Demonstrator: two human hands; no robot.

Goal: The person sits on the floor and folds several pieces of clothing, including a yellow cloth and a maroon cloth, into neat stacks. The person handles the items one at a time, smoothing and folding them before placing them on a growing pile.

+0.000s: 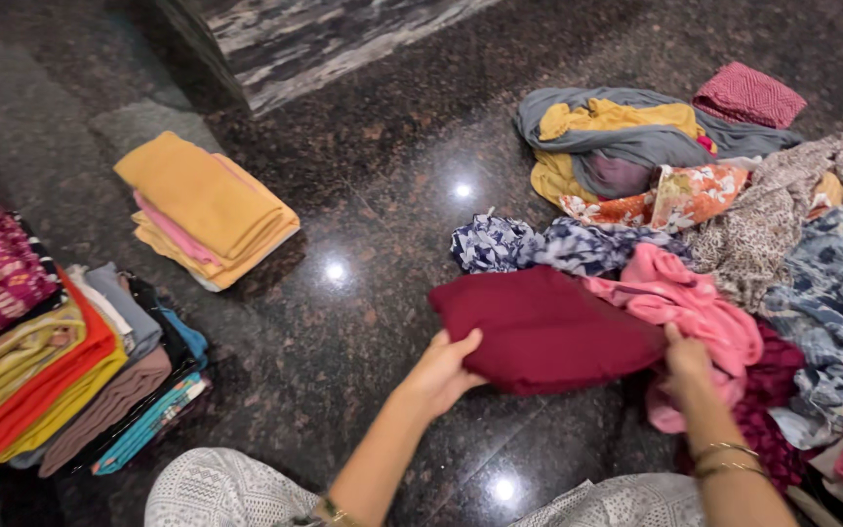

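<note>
Maroon cloth [548, 327], folded, lay on the polished stone floor [363, 195] at the centre, its right edge touching the loose heap of clothes [763, 244] at three o'clock. The left hand [441, 371] pinched its lower left corner, fingers curled under; the right hand [687, 363] gripped its right end beside a pink garment [685, 303]. Likely risk: the pink piece could drag along or the fold slip open on the slick floor. Open floor lay toward ten o'clock, before the yellow folded stack [205, 210]; the striped piles [51, 371] crowded nine o'clock.
</note>
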